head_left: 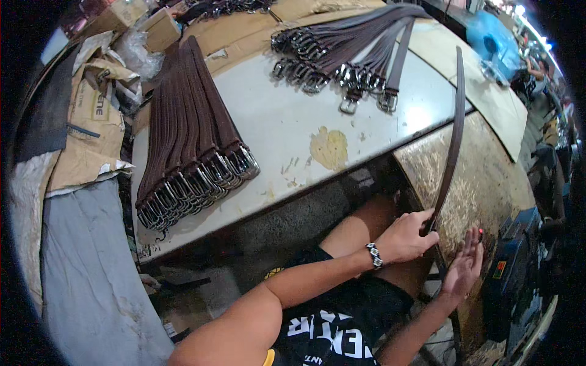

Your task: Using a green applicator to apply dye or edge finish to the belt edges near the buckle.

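My left hand (410, 236), with a patterned bracelet at the wrist, is closed on one end of a dark brown belt (453, 143). From my fingers the belt rises in a slight curve over the worn wooden table (488, 161). Whether a buckle sits at the gripped end is hidden. My right hand (464, 265) is beside the table's right side, close to a dark box-shaped machine (516, 262). Its fingers are stretched out and hold nothing visible. A small red light shows by the fingertips.
On the white table (244, 91) lies a thick stack of brown belts (186, 122), buckles toward me. A second buckled bundle (366, 52) is farther back. Crumpled brown paper (91, 122) and grey cloth (91, 256) are at left. A blurred blue fan (491, 46) stands back right.
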